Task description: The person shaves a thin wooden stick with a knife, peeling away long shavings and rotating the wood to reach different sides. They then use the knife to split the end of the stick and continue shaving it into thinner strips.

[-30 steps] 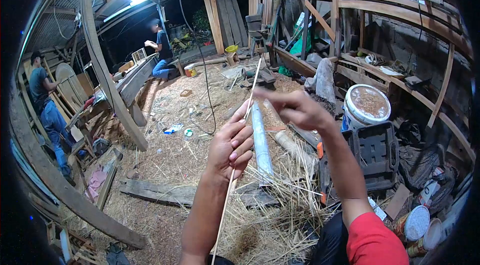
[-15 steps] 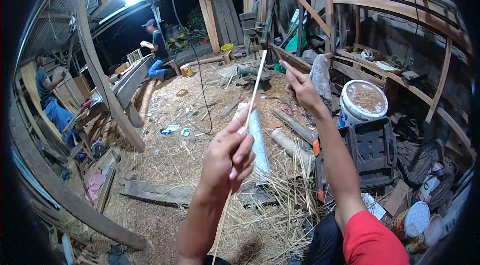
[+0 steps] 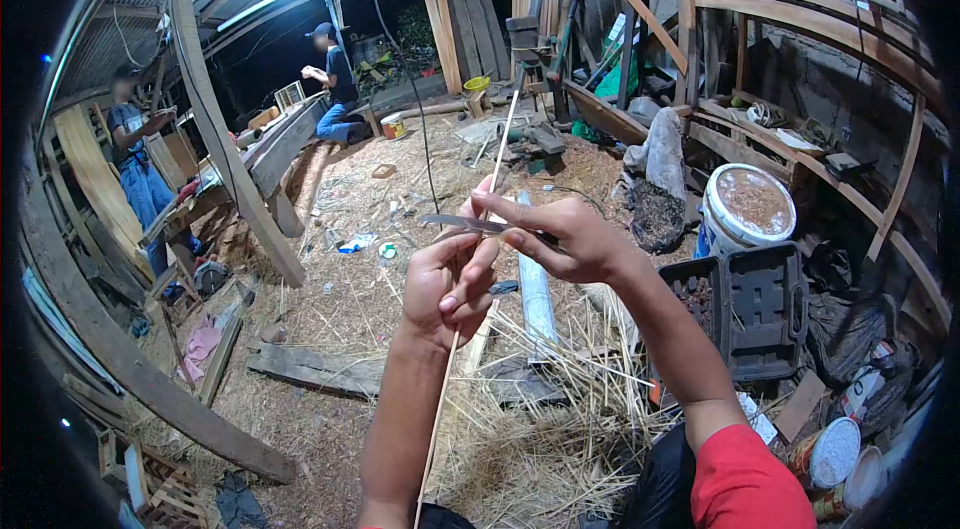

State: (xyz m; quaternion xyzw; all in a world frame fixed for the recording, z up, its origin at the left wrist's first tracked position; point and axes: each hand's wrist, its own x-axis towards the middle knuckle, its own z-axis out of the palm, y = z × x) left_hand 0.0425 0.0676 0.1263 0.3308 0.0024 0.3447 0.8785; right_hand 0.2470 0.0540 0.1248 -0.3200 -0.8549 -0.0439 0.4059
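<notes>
My left hand (image 3: 448,284) is closed round a thin, pale stick (image 3: 508,134) that looks like split bamboo. The stick slants from high in the view down past my left forearm. In my right hand (image 3: 575,239) is a knife, its narrow blade (image 3: 455,222) pointing left. The blade lies across the stick just above my left fist, close to the left fingertips. My right fingers cover the knife's handle. Below my hands, a heap of pale strips and shavings (image 3: 570,409) covers the ground.
A grey pipe-like length (image 3: 536,294) lies ahead. An open black tool case (image 3: 765,309) and a white bucket (image 3: 708,229) stand right. A wooden post (image 3: 215,139) leans at left. Two people, one seated (image 3: 338,84) and one standing (image 3: 135,134), are beyond it.
My right hand has come left and down to the stick, bringing the knife blade across it above my left hand. The view has shifted slightly. The person at far left now looks more upright.
</notes>
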